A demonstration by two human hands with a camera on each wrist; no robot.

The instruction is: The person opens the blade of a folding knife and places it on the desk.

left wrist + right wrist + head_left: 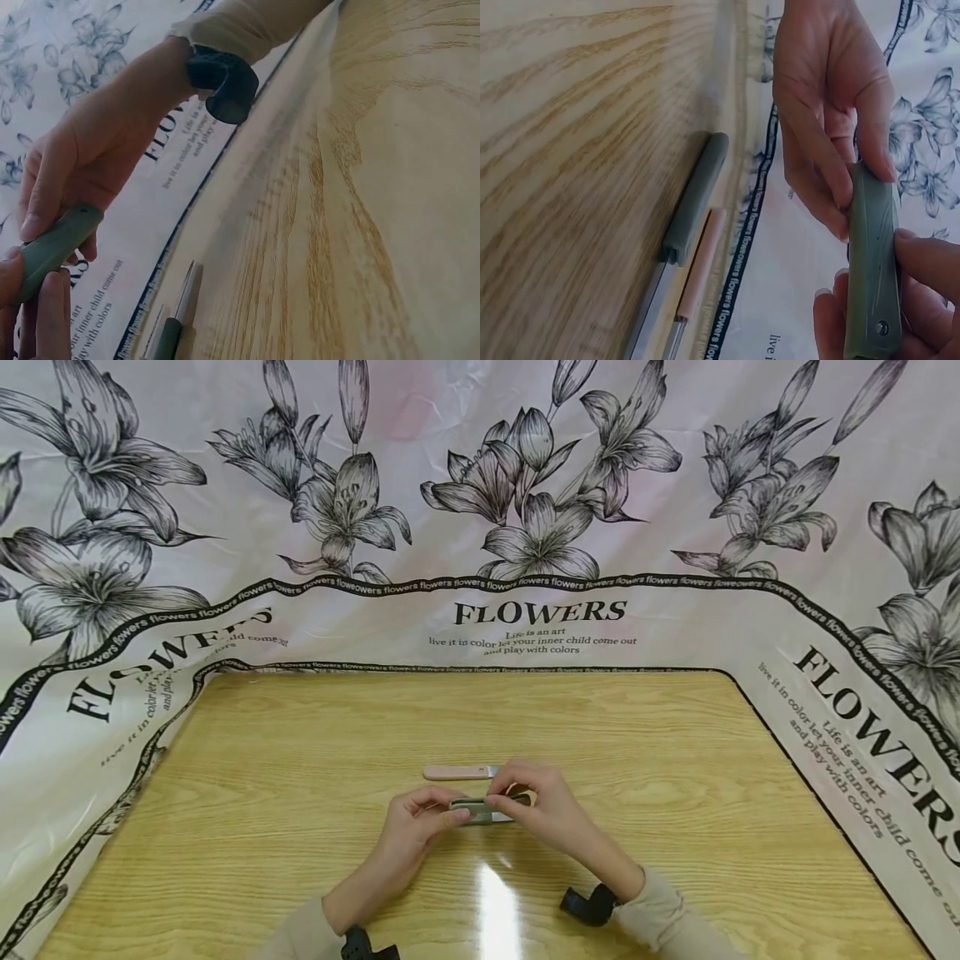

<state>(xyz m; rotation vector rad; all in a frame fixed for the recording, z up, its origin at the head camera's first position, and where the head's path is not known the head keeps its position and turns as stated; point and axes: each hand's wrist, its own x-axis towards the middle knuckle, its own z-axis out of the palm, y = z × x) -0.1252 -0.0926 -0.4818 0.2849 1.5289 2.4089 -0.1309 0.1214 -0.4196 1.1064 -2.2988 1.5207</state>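
Observation:
Both hands hold a slim green handle-shaped piece [871, 262], like a folded knife, with a small rivet near one end; no blade shows out of it. My left hand [420, 818] pinches one end between thumb and fingers. At the other end, my right hand [542, 802] grips it with its thumb on one side and fingers on the other. Below the hands, a knife with a green handle [697, 195] and a bare blade lies on the table. Beside it lies a knife with a pale pink handle [453, 772], its blade partly hidden behind my right hand in the head view.
The wooden table [337, 727] spreads out around the hands. A floral printed cloth [525, 635] rises along its back and sides. Each wrist wears a black camera mount, one of them the right wrist's mount [588, 904]. Light glares off the table near the front.

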